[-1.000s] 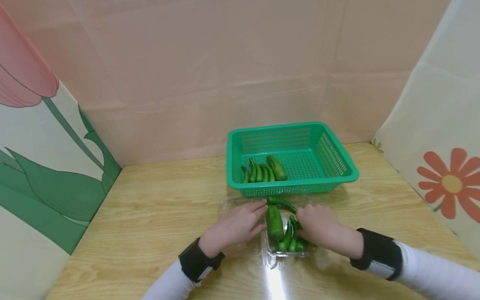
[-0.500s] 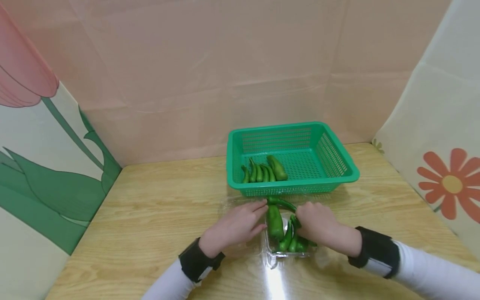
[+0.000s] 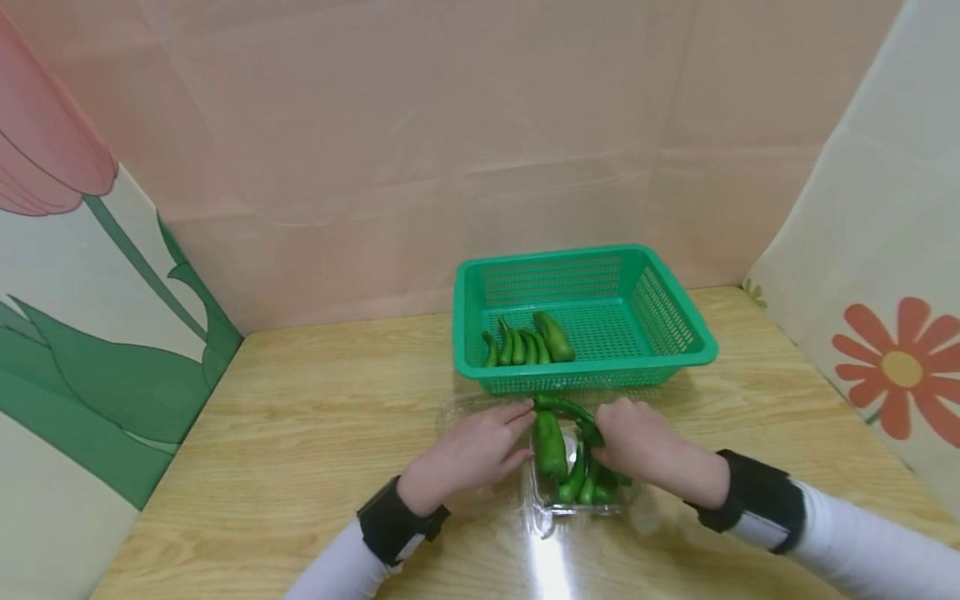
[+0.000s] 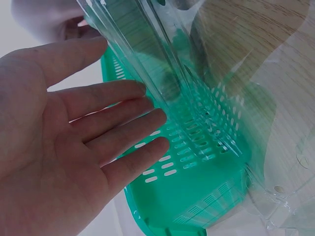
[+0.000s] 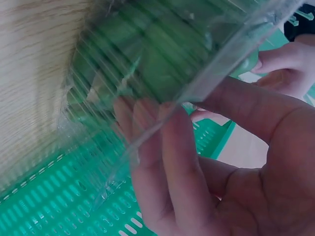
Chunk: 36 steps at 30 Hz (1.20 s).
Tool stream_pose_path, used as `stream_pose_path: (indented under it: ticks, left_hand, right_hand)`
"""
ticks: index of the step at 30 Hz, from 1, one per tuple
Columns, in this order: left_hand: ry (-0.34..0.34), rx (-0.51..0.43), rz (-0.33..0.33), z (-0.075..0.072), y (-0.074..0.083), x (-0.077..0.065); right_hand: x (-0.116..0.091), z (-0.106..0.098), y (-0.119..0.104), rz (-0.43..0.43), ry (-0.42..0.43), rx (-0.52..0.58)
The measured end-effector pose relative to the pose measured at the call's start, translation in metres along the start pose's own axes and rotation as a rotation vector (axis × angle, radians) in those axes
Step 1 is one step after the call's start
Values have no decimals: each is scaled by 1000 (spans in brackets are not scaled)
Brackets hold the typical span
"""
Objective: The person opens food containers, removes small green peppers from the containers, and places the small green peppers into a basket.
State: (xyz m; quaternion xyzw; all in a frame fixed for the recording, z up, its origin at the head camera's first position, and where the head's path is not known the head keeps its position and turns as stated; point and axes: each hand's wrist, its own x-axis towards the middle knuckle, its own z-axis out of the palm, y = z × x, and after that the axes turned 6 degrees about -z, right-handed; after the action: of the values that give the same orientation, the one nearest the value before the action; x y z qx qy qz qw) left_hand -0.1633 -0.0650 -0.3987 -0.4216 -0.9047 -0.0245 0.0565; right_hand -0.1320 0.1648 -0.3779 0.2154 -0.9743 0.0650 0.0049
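A clear plastic clamshell box (image 3: 536,500) stands in front of the basket, holding several green peppers. One plump green pepper (image 3: 550,446) lies along its left side, and a long, thin green pepper (image 3: 562,406) crosses the far end. My left hand (image 3: 480,454) has its fingers extended against the box's left side, with the fingertips at the stem of the long pepper; the left wrist view shows them spread and straight. Over the box's right side, my right hand (image 3: 641,446) has bent fingers and pinches a green pepper (image 3: 590,432). In the right wrist view its fingertips show through the clear wall.
Just behind the box stands a green plastic basket (image 3: 675,360), with several green peppers (image 3: 517,343) grouped at its left end. The box's clear lid (image 3: 457,408) spreads to the left on the wooden table (image 3: 322,417). A pinkish sheet (image 3: 420,167) rises behind the table.
My right hand has shifted slightly up and to the right, and the peppers beneath it have moved a little, showing more of one at its fingertips. My left hand stays put.
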Motion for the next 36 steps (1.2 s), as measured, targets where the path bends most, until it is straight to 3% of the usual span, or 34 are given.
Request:
stream_pose_path:
  ticks: [6,19,36]
  left_hand:
    - [1,1,-5,0,0,0]
    - [7,-3,-3,-1,0,0]
    - [7,2,3,0,1,1]
  right_hand:
    - [1,-3,2,1,36,44]
    - [4,-12,6,43,-14,163]
    - [1,-17,10,-30,100,207]
